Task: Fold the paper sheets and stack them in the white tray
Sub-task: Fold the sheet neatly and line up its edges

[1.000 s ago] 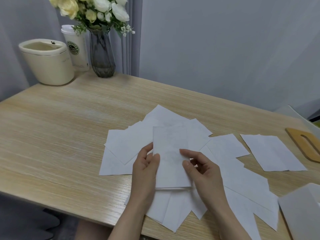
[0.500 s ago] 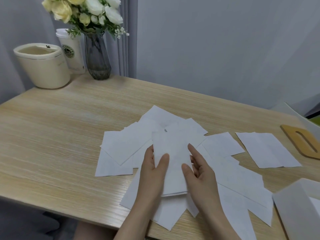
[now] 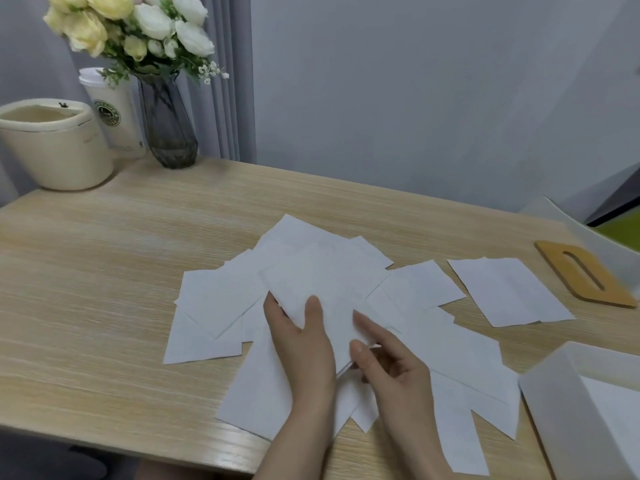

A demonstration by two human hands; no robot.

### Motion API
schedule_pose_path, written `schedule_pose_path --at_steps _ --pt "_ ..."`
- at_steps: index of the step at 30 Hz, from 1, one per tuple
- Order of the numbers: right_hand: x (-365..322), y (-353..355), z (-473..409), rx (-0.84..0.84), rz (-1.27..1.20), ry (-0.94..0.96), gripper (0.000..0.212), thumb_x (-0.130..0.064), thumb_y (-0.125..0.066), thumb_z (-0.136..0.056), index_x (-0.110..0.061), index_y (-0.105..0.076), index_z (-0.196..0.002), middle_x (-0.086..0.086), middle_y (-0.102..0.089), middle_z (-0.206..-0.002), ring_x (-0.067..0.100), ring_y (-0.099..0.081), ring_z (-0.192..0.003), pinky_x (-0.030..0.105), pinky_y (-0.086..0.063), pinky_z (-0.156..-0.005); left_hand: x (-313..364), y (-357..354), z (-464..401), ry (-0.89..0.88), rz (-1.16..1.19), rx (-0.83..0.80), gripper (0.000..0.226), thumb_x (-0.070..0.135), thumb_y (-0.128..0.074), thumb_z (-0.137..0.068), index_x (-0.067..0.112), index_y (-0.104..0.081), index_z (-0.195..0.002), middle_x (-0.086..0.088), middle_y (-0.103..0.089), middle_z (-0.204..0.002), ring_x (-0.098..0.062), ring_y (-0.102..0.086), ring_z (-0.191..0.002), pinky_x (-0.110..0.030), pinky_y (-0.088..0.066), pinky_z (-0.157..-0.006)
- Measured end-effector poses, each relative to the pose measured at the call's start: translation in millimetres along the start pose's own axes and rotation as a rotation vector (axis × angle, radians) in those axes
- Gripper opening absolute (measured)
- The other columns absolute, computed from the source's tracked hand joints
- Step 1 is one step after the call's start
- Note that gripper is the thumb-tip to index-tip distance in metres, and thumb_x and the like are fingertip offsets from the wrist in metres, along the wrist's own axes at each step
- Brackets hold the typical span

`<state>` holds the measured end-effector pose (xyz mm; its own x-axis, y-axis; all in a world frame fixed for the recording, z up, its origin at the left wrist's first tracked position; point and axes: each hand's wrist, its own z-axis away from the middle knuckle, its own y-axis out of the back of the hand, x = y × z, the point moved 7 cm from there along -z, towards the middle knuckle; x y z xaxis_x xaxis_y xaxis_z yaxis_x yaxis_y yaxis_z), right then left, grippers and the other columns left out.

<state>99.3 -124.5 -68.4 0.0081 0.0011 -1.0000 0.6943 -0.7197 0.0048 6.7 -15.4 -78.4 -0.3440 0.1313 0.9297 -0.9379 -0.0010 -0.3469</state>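
Note:
A folded white paper sheet is held just above a fan of several loose white sheets on the wooden table. My left hand grips the sheet's left side, thumb on top. On its right lower edge my right hand pinches it between thumb and forefinger. The white tray sits at the lower right corner of the view, with white paper lying inside it. One more sheet lies apart to the right.
A cream round container, a paper cup and a grey glass vase with flowers stand at the table's far left. A flat wooden piece with a slot lies at the right edge.
The held sheet has tilted from upright to slanting and lies lower, nearer the pile. My right hand has shifted from lying flat on it to pinching its right edge. The view moved slightly.

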Motion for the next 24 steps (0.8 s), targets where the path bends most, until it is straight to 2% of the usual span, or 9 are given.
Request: schedule_pose_path --at_steps 3,5,8,10,14,17,20,21,24 --pt "1.1 -3.3 0.7 -0.018 -0.007 -0.015 0.033 -0.001 -0.065 -0.086 -0.031 -0.075 -0.097 -0.01 -0.067 -0.074 -0.002 -0.054 -0.062 0.009 -0.044 -0.066 0.6 -2.1 7.0 0.001 0.028 -0.029 0.041 0.01 -0.06 -0.092 0.025 -0.05 -0.129 0.005 -0.065 -0.121 -0.012 -0.063 -0.112 -0.046 -0.049 -0.101" --pt "-1.9 2.6 -2.9 -0.008 0.026 -0.016 0.033 0.002 -0.06 -0.088 -0.026 -0.076 -0.094 -0.013 -0.07 -0.078 -0.004 -0.055 -0.065 0.007 -0.042 -0.065 3.6 1.2 3.9 0.004 0.036 -0.058 0.043 0.012 -0.063 -0.09 0.027 -0.05 -0.128 0.001 -0.066 -0.121 -0.016 -0.064 -0.112 -0.046 -0.051 -0.098" --pt "-9.9 16.7 -10.2 0.004 0.088 0.004 0.034 0.005 -0.055 -0.091 -0.022 -0.076 -0.093 -0.014 -0.074 -0.092 -0.003 -0.062 -0.083 0.007 -0.043 -0.073 11.5 12.8 -7.6 0.005 -0.008 -0.094 0.049 0.009 -0.066 -0.09 0.034 -0.049 -0.129 0.001 -0.065 -0.119 -0.005 -0.065 -0.103 -0.019 -0.052 -0.083" --pt "-17.7 25.7 -14.7 0.017 0.12 0.02 0.034 0.004 -0.054 -0.091 -0.023 -0.075 -0.092 -0.015 -0.073 -0.094 -0.002 -0.063 -0.091 0.006 -0.044 -0.077 16.7 17.2 -14.0 0.004 -0.05 -0.16 0.048 0.01 -0.07 -0.087 0.039 -0.056 -0.123 0.003 -0.062 -0.113 0.004 -0.063 -0.097 -0.013 -0.05 -0.072" --pt "-32.6 45.5 -18.3 0.093 0.099 0.044 0.025 -0.005 -0.062 -0.089 -0.025 -0.076 -0.091 -0.016 -0.07 -0.079 0.001 -0.051 -0.063 0.007 -0.04 -0.062 23.1 12.5 -8.3 0.021 -0.085 -0.258 0.034 -0.001 -0.063 -0.089 0.025 -0.07 -0.11 0.01 -0.064 -0.115 0.005 -0.059 -0.101 -0.022 -0.055 -0.053" --pt "-37.3 56.0 -13.6 0.11 0.089 0.037 0.021 -0.01 -0.066 -0.087 -0.027 -0.076 -0.091 -0.01 -0.059 -0.07 0.006 -0.044 -0.062 0.012 -0.039 -0.062 28.1 3.7 4.1 0.021 -0.048 -0.257 0.031 -0.002 -0.061 -0.091 0.023 -0.072 -0.105 0.015 -0.066 -0.116 0.011 -0.062 -0.095 -0.025 -0.057 -0.052" --pt "-45.5 69.6 -5.0 0.139 0.136 0.043 0.02 -0.014 -0.069 -0.085 -0.031 -0.076 -0.093 0.005 -0.056 -0.076 0.01 -0.047 -0.068 0.016 -0.04 -0.065 30.2 -10.2 22.0 0.048 -0.036 -0.264 0.029 0.0 -0.06 -0.092 0.023 -0.071 -0.106 0.017 -0.066 -0.115 0.002 -0.068 -0.074 -0.028 -0.059 -0.058" --pt "-50.3 76.3 -2.5 0.161 0.154 0.057 0.02 -0.014 -0.069 -0.085 -0.032 -0.075 -0.093 0.004 -0.061 -0.079 0.009 -0.048 -0.069 0.013 -0.041 -0.064 30.2 -16.0 28.5 0.054 -0.033 -0.278 0.028 0.001 -0.06 -0.092 0.022 -0.071 -0.106 0.016 -0.066 -0.114 0.002 -0.068 -0.071 -0.028 -0.059 -0.059" --pt "-66.0 101.5 3.0 0.23 0.226 0.106 0.022 -0.013 -0.068 -0.086 -0.034 -0.074 -0.092 -0.015 -0.067 -0.08 0.006 -0.048 -0.065 0.01 -0.041 -0.062 25.9 -33.6 45.0 0.076 -0.044 -0.344 0.027 0.003 -0.062 -0.091 0.023 -0.072 -0.106 0.016 -0.068 -0.113 -0.003 -0.069 -0.073 -0.03 -0.059 -0.064"
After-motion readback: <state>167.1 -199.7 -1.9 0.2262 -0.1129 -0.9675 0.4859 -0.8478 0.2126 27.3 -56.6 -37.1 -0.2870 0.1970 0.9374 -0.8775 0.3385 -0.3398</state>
